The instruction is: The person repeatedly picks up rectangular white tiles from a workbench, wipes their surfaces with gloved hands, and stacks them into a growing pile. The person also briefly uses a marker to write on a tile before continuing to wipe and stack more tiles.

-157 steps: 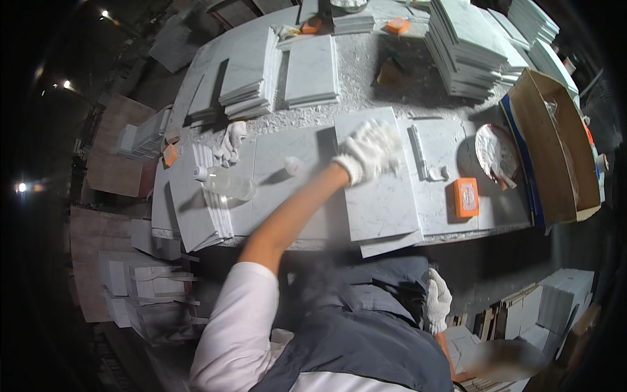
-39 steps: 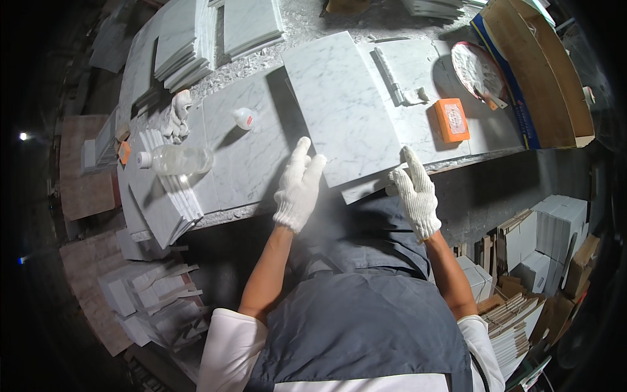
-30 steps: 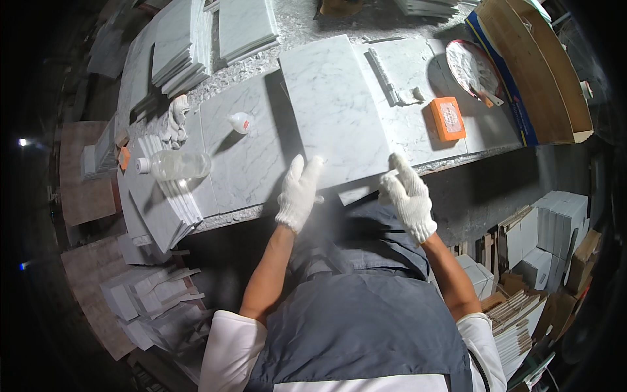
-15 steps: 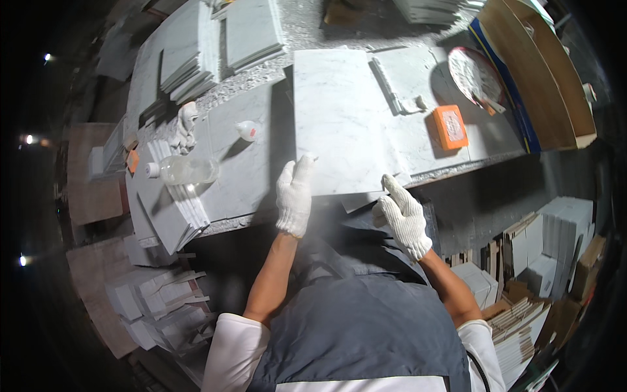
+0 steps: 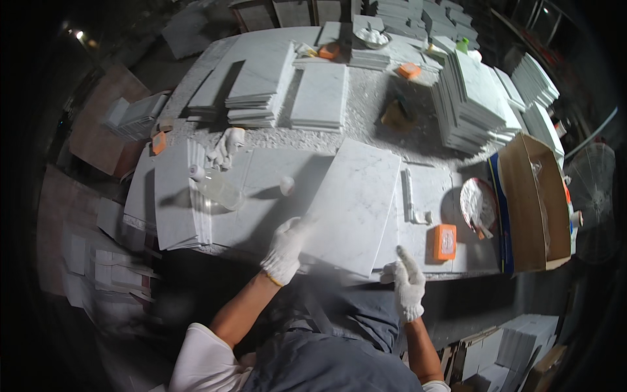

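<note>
A grey-veined white marble tile (image 5: 356, 202) is tilted at the front of the worktable, its near end reaching past the table edge. My left hand (image 5: 285, 251), in a white knitted glove, grips the tile's near left edge; part of its fingers is blurred. Just off the tile's near right corner is my right hand (image 5: 409, 287), gloved too, one finger stretched out and the fingers apart. Its fingertips look grey with dirt. An orange block-shaped box (image 5: 445, 242) lies to the right of the tile. To the left are a small white bottle (image 5: 287, 186) and a clear plastic bottle (image 5: 221, 189).
Stacked marble tiles (image 5: 261, 85) stand at the back left, and a taller tile stack (image 5: 473, 98) at the back right. A bowl of white paste (image 5: 478, 202) sits beside an open cardboard box (image 5: 532, 202). A crumpled glove (image 5: 227, 147) lies on the left.
The tile has turned, its far end swinging right, with my left hand still on its edge. My right hand stays near its corner. The view has lifted, showing more of the table's back.
</note>
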The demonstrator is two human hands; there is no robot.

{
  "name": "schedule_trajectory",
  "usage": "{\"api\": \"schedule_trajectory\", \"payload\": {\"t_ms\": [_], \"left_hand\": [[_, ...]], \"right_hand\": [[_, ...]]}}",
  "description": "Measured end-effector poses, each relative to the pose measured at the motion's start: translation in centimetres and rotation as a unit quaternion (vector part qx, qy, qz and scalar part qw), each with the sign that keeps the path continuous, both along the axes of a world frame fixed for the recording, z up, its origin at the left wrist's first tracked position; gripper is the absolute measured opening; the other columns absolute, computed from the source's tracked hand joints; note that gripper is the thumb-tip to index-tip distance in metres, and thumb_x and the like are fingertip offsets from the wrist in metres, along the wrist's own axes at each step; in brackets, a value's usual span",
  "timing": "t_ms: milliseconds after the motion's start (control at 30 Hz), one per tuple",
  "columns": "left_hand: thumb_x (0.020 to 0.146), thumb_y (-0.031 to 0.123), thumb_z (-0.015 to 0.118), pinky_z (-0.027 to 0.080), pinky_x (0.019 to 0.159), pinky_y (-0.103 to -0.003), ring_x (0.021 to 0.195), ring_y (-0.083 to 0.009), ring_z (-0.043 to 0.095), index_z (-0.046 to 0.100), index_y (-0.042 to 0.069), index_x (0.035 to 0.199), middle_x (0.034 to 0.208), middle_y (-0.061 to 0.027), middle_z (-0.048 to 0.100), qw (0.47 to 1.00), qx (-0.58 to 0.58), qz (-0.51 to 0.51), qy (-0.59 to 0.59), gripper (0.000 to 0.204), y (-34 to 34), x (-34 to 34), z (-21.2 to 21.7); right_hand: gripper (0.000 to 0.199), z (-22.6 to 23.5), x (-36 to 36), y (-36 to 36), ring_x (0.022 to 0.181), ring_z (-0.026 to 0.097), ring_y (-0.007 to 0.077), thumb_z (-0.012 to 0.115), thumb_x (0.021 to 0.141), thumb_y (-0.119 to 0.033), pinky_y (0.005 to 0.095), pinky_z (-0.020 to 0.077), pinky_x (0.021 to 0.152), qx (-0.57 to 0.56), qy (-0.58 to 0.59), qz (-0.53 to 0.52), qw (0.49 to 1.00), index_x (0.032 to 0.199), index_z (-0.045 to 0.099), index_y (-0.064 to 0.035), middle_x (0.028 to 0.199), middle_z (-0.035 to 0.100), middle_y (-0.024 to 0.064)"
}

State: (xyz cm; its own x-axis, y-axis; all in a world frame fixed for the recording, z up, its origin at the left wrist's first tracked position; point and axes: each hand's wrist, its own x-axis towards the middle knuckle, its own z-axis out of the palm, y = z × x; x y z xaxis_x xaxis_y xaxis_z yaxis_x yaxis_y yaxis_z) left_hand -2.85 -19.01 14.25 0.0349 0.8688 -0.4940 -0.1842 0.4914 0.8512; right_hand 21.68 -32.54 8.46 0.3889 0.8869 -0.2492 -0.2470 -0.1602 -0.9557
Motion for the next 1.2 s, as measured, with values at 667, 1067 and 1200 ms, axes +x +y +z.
{"api": "schedule_trajectory", "payload": {"t_ms": [667,1067,1200], "left_hand": [[0.097,0.034,0.075,0.059,0.078,-0.029,0.096,-0.0127,0.07,0.067,0.006,0.121,0.112,-0.0025,0.071,0.928,0.262,0.229,0.131,0.037,25.9,-34.5,10.3],[0.094,0.034,0.078,0.062,0.071,-0.039,0.091,-0.0206,0.073,0.067,0.005,0.116,0.109,-0.0068,0.072,0.964,0.189,0.185,0.021,0.038,46.9,-36.8,-2.3],[0.094,0.036,0.079,0.061,0.066,-0.038,0.087,-0.0176,0.071,0.069,0.007,0.113,0.103,-0.0043,0.072,0.971,0.182,0.157,0.01,0.036,50.8,-35.4,-3.0]], "right_hand": [[0.041,-3.6,-5.4,31.4,0.128,0.057,0.0343,0.066,0.095,-0.03,0.0512,0.0353,0.118,0.113,-0.695,0.089,0.705,0.133,0.066,-0.0127,0.131,0.067,0.0124],[0.039,-1.9,-6.1,31.7,0.123,0.059,0.0363,0.068,0.092,-0.021,0.0539,0.0356,0.118,0.08,-0.695,0.11,0.707,0.129,0.067,-0.0107,0.123,0.069,0.0139],[0.037,-1.4,-6.3,31.9,0.12,0.06,0.0372,0.068,0.09,-0.019,0.0545,0.0363,0.117,0.074,-0.687,0.119,0.713,0.126,0.067,-0.0091,0.12,0.069,0.0147]]}}
